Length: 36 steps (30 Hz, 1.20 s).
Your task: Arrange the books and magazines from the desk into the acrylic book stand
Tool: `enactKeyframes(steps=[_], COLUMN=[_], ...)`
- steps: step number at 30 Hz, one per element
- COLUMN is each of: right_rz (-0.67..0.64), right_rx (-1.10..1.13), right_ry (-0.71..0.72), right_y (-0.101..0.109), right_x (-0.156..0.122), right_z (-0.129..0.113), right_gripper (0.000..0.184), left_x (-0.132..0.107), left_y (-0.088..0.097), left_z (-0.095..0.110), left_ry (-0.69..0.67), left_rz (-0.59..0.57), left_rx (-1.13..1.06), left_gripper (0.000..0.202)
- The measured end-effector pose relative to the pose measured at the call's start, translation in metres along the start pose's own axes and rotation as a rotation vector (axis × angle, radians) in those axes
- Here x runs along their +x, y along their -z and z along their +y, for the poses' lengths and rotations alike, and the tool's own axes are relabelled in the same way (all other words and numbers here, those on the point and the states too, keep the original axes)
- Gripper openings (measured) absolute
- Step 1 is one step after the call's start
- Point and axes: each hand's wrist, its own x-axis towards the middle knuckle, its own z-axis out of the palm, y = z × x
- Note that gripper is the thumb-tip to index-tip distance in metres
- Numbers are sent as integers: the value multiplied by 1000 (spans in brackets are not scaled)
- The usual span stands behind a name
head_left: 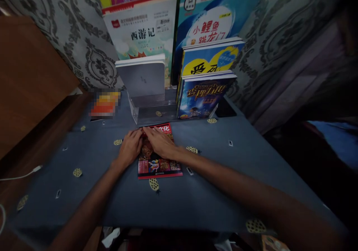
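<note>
Inside the desk's near edge [140, 221], left hand [131, 144] and right hand [162, 143] should steady the book [160, 168] evenly; grip, I can't tell.

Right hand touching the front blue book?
Apart. The head view shows tablecloth between the right hand and the front blue book.
</note>
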Motion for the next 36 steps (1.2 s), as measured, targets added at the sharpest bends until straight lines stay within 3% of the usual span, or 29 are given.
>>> enactKeyframes(steps=[4, 8, 11, 17, 25, 30, 36], right_rz=[14, 80, 117, 114, 89, 71, 61], right_rx=[-15, 80, 173, 231, 186, 174, 154], right_ry=[-21, -37, -37, -27, -24, -31, -46], right_y=[15, 26, 30, 29, 29, 32, 31], right_x=[-25, -47, -53, -48, -48, -49, -50], right_z=[38, 78, 93, 96, 90, 85, 86], right_gripper=[75, 60, 53, 49, 49, 52, 53], left_x=[1, 1, 1, 14, 40, 23, -7], left_y=[-1, -1, 2, 6, -17, -3, 23], left_z=[1, 1, 1, 14, 43, 58, 82], left_ry=[-1, 4, 8, -75, -323, -428, -455], left_rz=[26, 19, -6, -94, -209, -267, -484], left_rx=[7, 0, 4, 18, -102, -191, -198], left_gripper=[32, 32, 33, 35, 39, 38, 42])
